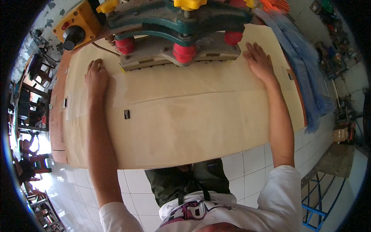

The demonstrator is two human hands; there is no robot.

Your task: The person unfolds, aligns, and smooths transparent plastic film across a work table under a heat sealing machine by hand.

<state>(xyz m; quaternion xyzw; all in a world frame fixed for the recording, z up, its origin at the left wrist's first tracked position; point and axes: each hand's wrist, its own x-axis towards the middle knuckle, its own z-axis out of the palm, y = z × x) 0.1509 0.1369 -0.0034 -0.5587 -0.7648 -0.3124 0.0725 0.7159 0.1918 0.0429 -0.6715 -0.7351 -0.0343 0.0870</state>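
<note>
A large cream-coloured sheet [185, 127] covers the work table, with a long crease across it. My left hand [96, 75] rests on the sheet left of a machine head, its fingers curled somewhat; whether anything is under them is hidden. On the right, my right hand [259, 63] lies flat on the sheet with fingers spread, holding nothing. Between and beyond my hands is the metal press bar [181, 50], joined by red cylinders [184, 53] to a dark green frame [181, 21]. A small black piece [126, 114] sits on the sheet at left centre.
A yellow control box [77, 25] with a black knob stands at the back left. Blue translucent plastic [305, 69] hangs along the table's right edge. Reddish-brown board [58, 116] shows at the left edge. A blue metal frame [319, 208] stands at the lower right.
</note>
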